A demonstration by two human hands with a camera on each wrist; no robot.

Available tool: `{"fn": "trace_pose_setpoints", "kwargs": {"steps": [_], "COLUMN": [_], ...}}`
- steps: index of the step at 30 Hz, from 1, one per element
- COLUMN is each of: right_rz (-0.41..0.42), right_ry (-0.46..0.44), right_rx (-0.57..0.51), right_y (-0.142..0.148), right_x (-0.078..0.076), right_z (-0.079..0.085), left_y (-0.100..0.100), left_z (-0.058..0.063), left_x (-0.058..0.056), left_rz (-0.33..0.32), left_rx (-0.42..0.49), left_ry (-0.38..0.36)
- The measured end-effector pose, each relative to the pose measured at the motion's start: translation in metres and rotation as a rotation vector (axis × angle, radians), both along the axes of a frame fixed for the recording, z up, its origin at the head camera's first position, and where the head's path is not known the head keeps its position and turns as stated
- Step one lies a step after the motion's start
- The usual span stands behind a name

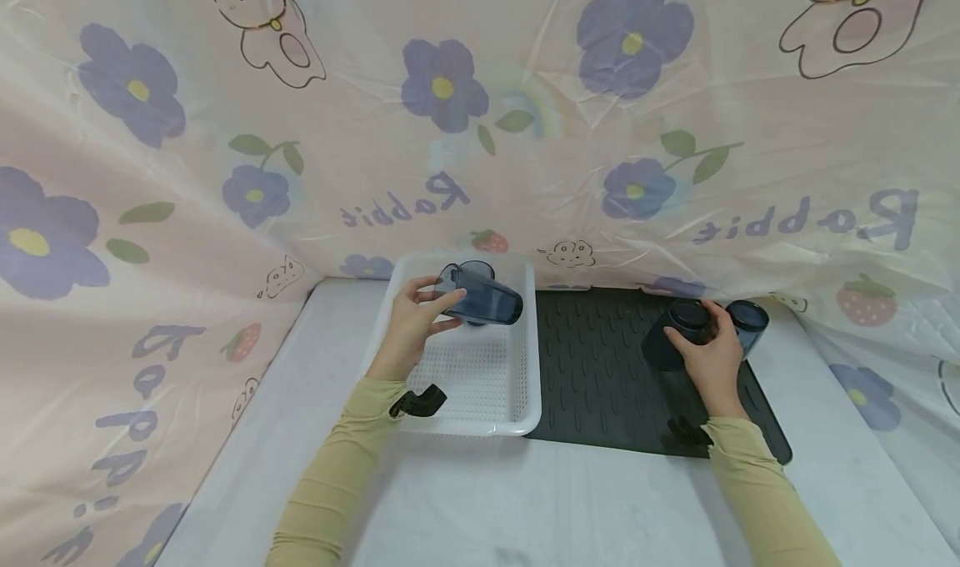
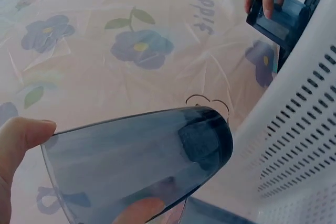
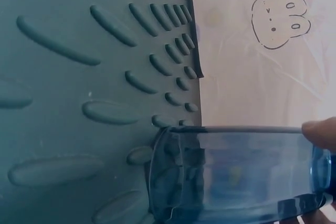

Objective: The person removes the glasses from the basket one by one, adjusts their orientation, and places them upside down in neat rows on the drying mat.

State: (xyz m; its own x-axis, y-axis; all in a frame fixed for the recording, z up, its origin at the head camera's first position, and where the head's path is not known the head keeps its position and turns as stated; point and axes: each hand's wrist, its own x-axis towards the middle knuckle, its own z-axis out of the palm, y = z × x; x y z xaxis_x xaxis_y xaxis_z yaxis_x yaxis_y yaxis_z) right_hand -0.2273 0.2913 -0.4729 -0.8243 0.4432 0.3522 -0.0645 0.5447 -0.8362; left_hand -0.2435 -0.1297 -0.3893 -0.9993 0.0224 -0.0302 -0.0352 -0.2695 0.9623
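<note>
My left hand (image 1: pixel 411 327) grips a translucent blue tumbler (image 1: pixel 487 300) near its rim, thumb on one side and fingers on the other. The tumbler lies tilted in the air above a white perforated basket (image 1: pixel 531 367), its thick base pointing right. Behind it, a second blue tumbler (image 1: pixel 477 269) is partly hidden in the basket. On the dark ridged mat (image 1: pixel 585 367), my right hand (image 1: pixel 716 371) holds another blue tumbler (image 3: pixel 247 174) around its base end. That one is upside down, rim at the mat. Just right of those fingers is one more blue tumbler (image 1: pixel 748 321).
The mat lies directly right of the basket on a white-covered table (image 1: pixel 570 500). A printed curtain (image 1: pixel 525 175) with flowers and rabbits hangs close behind both and along the sides.
</note>
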Motion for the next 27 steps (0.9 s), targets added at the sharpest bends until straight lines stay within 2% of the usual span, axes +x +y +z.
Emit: {"fn": "trace_pose_setpoints", "kwargs": {"steps": [5, 13, 18, 27], "right_rz": [0.018, 0.032, 0.034, 0.083], "right_ry": [0.002, 0.014, 0.031, 0.114], "right_rx": [-0.009, -0.039, -0.077, -0.132], "right_y": [0.001, 0.003, 0.001, -0.011], "right_x": [0.001, 0.002, 0.005, 0.015], "right_z": [0.001, 0.008, 0.015, 0.035], "left_y": [0.01, 0.027, 0.034, 0.05], "left_z": [-0.002, -0.002, -0.001, 0.001], "left_x": [0.0, 0.002, 0.003, 0.002], "left_rz": [-0.01, -0.044, -0.051, -0.045], "left_rx": [0.046, 0.068, 0.102, 0.159], "left_ry": [-0.007, -0.024, -0.033, -0.032]}}
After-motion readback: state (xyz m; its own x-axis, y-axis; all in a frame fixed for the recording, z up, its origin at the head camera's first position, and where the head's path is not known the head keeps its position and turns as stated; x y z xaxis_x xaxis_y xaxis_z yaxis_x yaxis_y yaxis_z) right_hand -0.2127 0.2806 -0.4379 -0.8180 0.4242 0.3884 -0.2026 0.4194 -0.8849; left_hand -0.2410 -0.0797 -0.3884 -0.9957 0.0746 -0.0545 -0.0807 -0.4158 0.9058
